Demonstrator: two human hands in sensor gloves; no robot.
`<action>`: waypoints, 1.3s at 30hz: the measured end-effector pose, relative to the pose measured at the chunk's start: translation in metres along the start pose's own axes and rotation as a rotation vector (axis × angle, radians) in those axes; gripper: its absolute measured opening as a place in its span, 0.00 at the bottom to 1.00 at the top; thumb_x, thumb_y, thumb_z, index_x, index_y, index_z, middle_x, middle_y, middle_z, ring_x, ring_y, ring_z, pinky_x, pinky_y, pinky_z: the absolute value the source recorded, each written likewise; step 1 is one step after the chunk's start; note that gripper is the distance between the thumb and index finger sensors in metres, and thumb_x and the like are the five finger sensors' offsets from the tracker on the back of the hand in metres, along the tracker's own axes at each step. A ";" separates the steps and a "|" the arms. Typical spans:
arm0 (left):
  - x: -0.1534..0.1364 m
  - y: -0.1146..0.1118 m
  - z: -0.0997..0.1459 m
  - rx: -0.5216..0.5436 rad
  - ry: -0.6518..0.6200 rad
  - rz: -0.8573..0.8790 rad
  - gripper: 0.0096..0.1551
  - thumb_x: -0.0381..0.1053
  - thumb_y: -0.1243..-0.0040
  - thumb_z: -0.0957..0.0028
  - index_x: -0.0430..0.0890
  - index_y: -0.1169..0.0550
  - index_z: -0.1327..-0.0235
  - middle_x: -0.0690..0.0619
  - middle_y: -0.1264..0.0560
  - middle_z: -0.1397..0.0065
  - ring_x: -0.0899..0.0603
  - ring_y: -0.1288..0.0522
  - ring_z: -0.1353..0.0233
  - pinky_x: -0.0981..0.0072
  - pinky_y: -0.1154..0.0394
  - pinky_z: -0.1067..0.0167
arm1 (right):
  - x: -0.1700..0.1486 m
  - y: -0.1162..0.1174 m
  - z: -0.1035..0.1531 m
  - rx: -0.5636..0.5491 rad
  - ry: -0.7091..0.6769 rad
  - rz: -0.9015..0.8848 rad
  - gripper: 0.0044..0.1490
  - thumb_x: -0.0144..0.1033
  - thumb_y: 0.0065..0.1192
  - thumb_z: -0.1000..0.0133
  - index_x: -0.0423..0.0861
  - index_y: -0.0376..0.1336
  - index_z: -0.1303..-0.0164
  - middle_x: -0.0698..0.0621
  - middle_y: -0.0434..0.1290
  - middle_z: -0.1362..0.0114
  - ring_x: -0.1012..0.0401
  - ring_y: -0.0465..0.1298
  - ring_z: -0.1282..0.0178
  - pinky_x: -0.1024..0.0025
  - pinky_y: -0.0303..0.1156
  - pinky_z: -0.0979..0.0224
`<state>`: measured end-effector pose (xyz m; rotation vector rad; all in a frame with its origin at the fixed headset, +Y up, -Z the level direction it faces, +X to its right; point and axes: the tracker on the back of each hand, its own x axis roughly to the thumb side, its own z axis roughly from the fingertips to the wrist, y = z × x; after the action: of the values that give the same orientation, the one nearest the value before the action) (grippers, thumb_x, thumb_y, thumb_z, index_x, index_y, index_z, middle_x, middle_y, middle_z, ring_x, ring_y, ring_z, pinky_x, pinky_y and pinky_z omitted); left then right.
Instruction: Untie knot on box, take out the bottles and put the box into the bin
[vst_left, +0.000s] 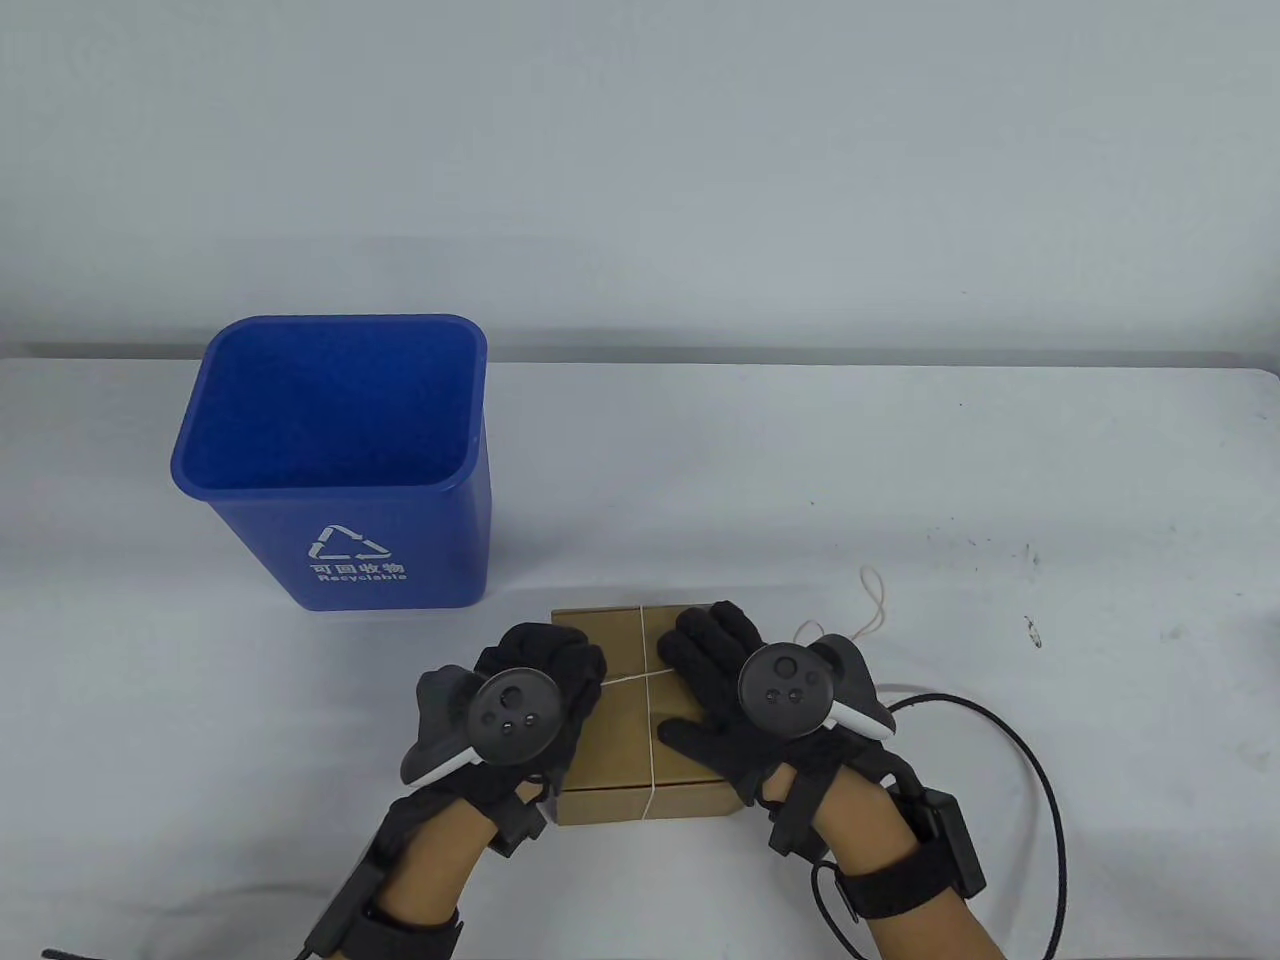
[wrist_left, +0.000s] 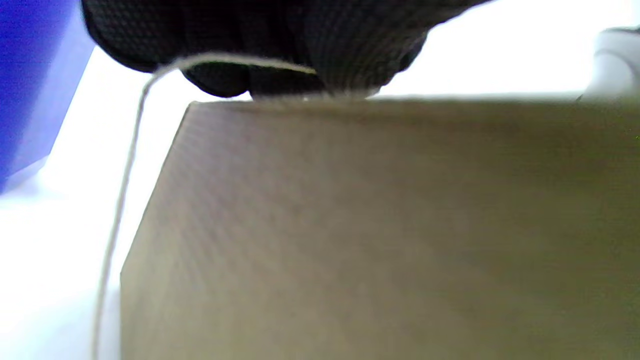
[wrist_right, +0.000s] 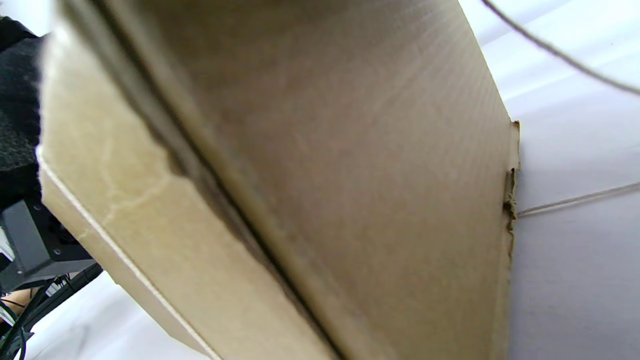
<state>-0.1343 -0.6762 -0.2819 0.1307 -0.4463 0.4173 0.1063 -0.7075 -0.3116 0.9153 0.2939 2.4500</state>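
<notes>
Box (vst_left: 640, 700) sits at the table's (vst_left: 900, 480) near edge, right under both hands, long axis running away from the person, bin (vst_left: 340, 460) just beyond on the left. String (vst_left: 641, 640) is crossed on top. Left hand (vst_left: 540, 690) looks curled round the string at the left edge; right hand (vst_left: 715, 675) lies flat on the lid, gripping nothing. Both are equally close.

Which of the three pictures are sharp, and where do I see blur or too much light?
Table view: sharp and evenly lit, with the bin, box and string all crisp. Left wrist view: the table behind is blown out to white, and the left hand and the box look soft. Right wrist view: the box fills the frame, its nearest part blurred.
</notes>
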 end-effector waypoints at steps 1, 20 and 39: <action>-0.002 0.003 0.002 0.009 0.004 0.014 0.22 0.46 0.43 0.46 0.45 0.24 0.39 0.44 0.32 0.28 0.30 0.34 0.27 0.39 0.31 0.36 | 0.000 0.000 0.000 -0.001 0.000 -0.002 0.53 0.60 0.49 0.42 0.42 0.39 0.17 0.44 0.31 0.15 0.36 0.29 0.19 0.26 0.41 0.28; -0.054 0.046 0.026 0.131 0.240 0.061 0.22 0.45 0.46 0.47 0.43 0.26 0.39 0.42 0.35 0.27 0.28 0.37 0.26 0.34 0.35 0.33 | 0.000 0.000 0.000 -0.002 0.004 -0.005 0.53 0.60 0.49 0.42 0.42 0.39 0.17 0.44 0.31 0.15 0.36 0.29 0.19 0.26 0.42 0.28; -0.099 0.041 0.031 0.004 0.479 0.043 0.28 0.41 0.41 0.45 0.40 0.25 0.29 0.40 0.36 0.23 0.25 0.39 0.24 0.31 0.39 0.31 | 0.000 0.000 0.001 -0.004 0.006 -0.010 0.53 0.60 0.49 0.42 0.42 0.39 0.17 0.44 0.31 0.15 0.36 0.29 0.19 0.26 0.42 0.28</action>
<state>-0.2447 -0.6814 -0.2967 0.0224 0.0238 0.4749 0.1072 -0.7077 -0.3112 0.9025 0.2952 2.4433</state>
